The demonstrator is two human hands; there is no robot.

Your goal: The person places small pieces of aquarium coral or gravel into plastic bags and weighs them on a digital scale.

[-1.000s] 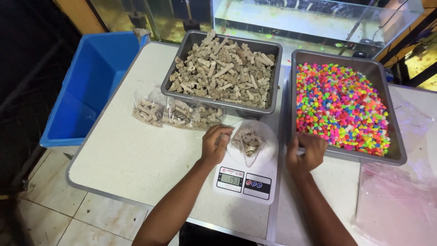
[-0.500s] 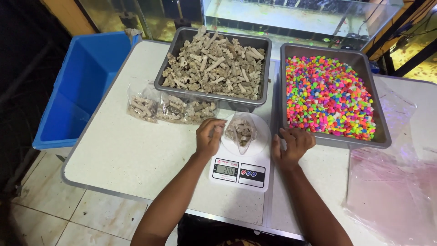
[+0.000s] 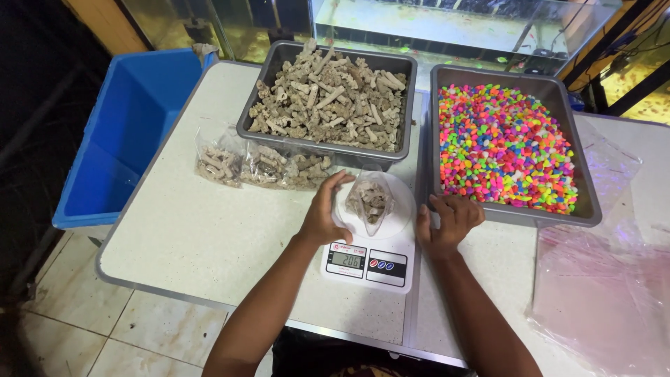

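Clear crinkled bag (image 3: 370, 201) of knobbly coral; round white scale (image 3: 370, 244)

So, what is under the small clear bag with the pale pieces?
The small clear bag stands on the round white plate of a kitchen scale. The plate's middle is covered by the bag. The left hand is beside the bag.
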